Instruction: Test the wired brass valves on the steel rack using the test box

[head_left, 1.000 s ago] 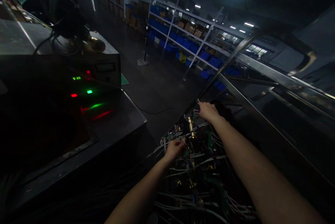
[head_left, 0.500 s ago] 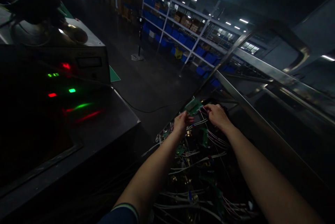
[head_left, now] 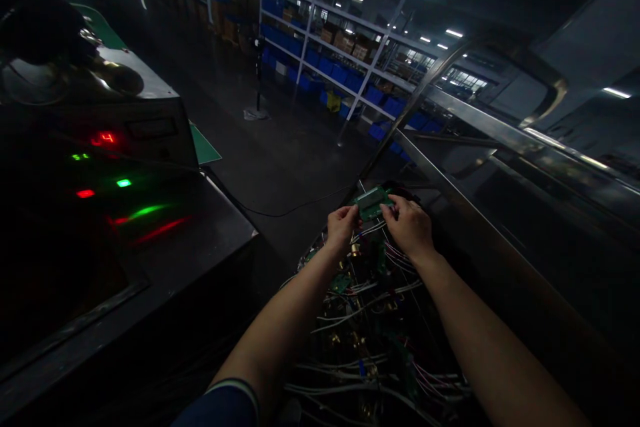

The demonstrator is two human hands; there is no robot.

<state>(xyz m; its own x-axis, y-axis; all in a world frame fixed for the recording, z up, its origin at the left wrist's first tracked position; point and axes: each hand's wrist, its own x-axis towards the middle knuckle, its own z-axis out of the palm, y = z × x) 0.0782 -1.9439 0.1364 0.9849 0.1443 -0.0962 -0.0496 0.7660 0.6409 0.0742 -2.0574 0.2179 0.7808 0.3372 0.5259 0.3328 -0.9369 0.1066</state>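
Note:
A green circuit board with a grey rectangular display on its face is held up between my two hands. My left hand pinches its left edge with thumb and fingertips. On the opposite edge, my right hand grips the board between thumb and fingers. Below them lies a dark assembly with white wires, brass fittings and another green board. Thin pinkish wires run just under my right hand. Dim light hides much of the detail there.
On the left stands a metal machine with lit red and green indicators. A black cable crosses the floor. A metal rail slopes along the right. Shelves with blue bins stand farther back.
My right hand has moved from the wires beside the board onto its right edge. The board's display now faces me more squarely. The whole view has shifted slightly.

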